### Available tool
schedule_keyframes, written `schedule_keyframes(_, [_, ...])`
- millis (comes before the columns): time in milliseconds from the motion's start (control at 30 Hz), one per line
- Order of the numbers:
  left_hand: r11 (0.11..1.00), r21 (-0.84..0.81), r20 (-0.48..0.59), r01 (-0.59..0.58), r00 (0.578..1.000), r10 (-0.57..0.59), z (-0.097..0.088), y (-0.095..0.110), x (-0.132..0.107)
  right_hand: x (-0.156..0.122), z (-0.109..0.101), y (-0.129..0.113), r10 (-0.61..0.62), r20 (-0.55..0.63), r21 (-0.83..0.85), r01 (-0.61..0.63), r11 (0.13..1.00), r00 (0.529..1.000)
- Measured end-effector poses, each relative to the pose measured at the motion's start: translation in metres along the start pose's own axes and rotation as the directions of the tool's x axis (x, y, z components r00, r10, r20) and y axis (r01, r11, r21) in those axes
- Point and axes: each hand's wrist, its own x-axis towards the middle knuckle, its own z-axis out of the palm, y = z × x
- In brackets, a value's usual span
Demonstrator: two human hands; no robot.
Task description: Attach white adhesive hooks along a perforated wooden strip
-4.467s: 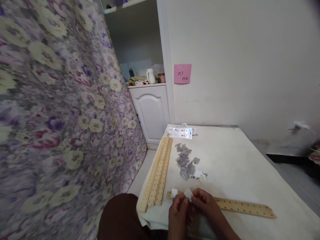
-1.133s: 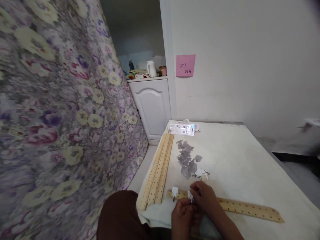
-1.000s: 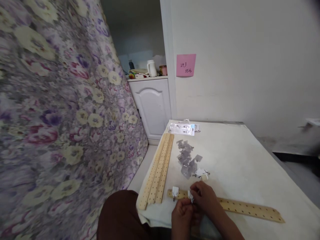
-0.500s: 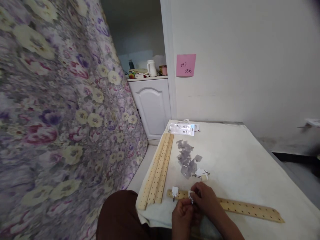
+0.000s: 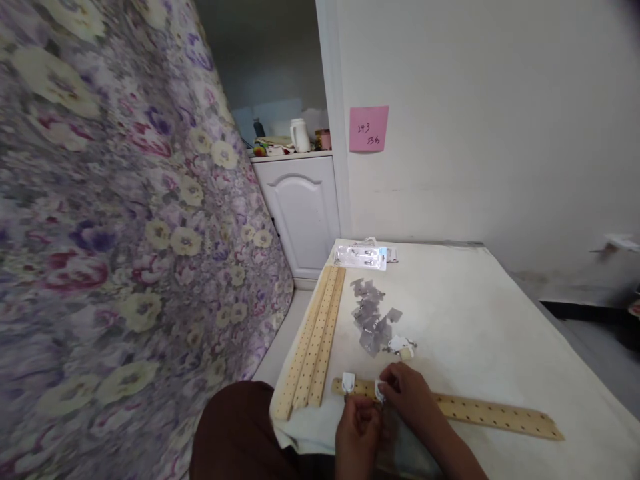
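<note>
A long perforated wooden strip lies across the near edge of the white table. One small white hook sits on the strip's left end. A second white hook is beside it on the strip, and my right hand pinches it with closed fingers. My left hand is curled just below, at the strip's near edge, its fingertips close to the same hook. Whether the left hand holds anything is hidden.
Three more perforated strips lie side by side along the table's left edge. A pile of grey squares, loose white hooks and a clear packet lie behind. A floral cloth hangs left. A pink note is on the wall.
Earlier both hands held a white hook above the strip. Now the hook rests on the strip beside the first one, with my right hand still on it. The view shifted slightly.
</note>
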Motion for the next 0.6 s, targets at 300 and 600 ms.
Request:
schedule_keyframes(300, [0.881, 0.442, 0.027, -0.168, 0.984, 0.175, 0.008, 0.029, -0.005, -0.001, -0.001, -0.001, 0.002, -0.008, 0.023, -0.002, 1.0, 1.0])
schedule_keyframes(600, [0.871, 0.463, 0.076, -0.165, 0.986, 0.146, 0.008, 0.032, -0.007, 0.0, -0.001, 0.0, 0.02, -0.001, 0.048, -0.02, 0.999, 1.0])
